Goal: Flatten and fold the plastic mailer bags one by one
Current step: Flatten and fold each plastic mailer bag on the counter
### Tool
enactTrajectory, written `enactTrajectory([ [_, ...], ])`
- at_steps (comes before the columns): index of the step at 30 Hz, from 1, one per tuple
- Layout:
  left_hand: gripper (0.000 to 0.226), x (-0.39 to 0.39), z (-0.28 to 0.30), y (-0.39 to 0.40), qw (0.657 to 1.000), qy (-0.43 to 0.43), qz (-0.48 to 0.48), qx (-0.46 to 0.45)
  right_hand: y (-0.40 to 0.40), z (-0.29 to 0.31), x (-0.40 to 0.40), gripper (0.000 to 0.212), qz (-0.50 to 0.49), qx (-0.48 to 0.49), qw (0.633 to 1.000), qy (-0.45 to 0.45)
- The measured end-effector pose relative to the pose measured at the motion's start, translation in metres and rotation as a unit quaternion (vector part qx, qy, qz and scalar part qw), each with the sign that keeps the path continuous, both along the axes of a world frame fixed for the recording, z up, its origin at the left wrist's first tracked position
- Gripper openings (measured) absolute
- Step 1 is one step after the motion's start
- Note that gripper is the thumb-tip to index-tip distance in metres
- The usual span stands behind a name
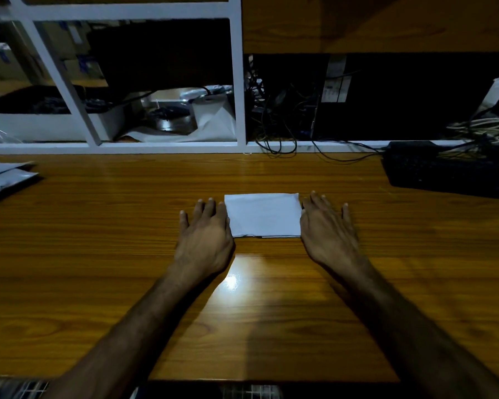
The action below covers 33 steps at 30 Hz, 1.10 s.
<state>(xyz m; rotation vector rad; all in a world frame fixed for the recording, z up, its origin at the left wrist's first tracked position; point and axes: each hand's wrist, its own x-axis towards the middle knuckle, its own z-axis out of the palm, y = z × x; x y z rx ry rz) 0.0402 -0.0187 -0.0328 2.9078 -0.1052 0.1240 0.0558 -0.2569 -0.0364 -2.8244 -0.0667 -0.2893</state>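
A white plastic mailer bag point(264, 215) lies folded into a small rectangle on the wooden table point(98, 254), in the middle of the view. My left hand point(205, 234) lies flat with straight fingers at the bag's left edge. My right hand point(326, 226) lies flat at its right edge, fingers spread on the table. Both hands touch the sides of the bag and hold nothing. More mailer bags point(5, 178), grey and flat, lie at the table's far left.
A black keyboard point(450, 174) sits at the back right with cables point(283, 145) trailing over the white ledge behind the table. Beyond a white frame point(239, 82) are a paper roll, boxes and dark equipment. The table's near edge runs along the bottom.
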Motion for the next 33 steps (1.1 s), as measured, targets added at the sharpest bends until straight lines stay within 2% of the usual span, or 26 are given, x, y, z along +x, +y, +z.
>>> enactTrajectory([
  [6,0.046,-0.008,0.010,0.000,0.999,-0.035,-0.014,-0.024,-0.010,-0.003,-0.005,0.041,-0.020,0.014,0.999,-0.024],
  [10,0.041,-0.012,0.010,-0.007,0.990,-0.083,-0.007,-0.112,-0.005,0.002,-0.020,0.040,-0.018,0.101,0.993,-0.053],
  [15,0.036,-0.027,0.014,-0.024,0.971,-0.094,-0.030,-0.218,0.007,0.002,-0.035,0.050,0.006,0.130,0.991,-0.042],
  [18,0.045,-0.038,0.018,-0.029,0.937,-0.058,-0.001,-0.344,0.008,0.002,-0.041,0.048,-0.008,0.206,0.977,-0.049],
  [22,0.041,-0.055,0.020,-0.036,0.849,-0.062,0.039,-0.524,0.010,0.007,-0.070,0.039,-0.009,0.406,0.911,-0.067],
  [25,0.047,-0.088,0.019,-0.047,0.803,-0.051,0.027,-0.593,0.007,0.008,-0.108,0.030,-0.020,0.454,0.884,-0.107],
  [29,0.052,-0.126,0.012,-0.063,0.786,-0.003,-0.004,-0.618,-0.018,0.003,-0.171,0.026,-0.044,0.496,0.858,-0.124],
  [33,0.051,-0.149,0.014,-0.093,0.798,0.043,-0.100,-0.593,-0.061,0.007,-0.231,0.029,-0.092,0.494,0.856,-0.118],
])
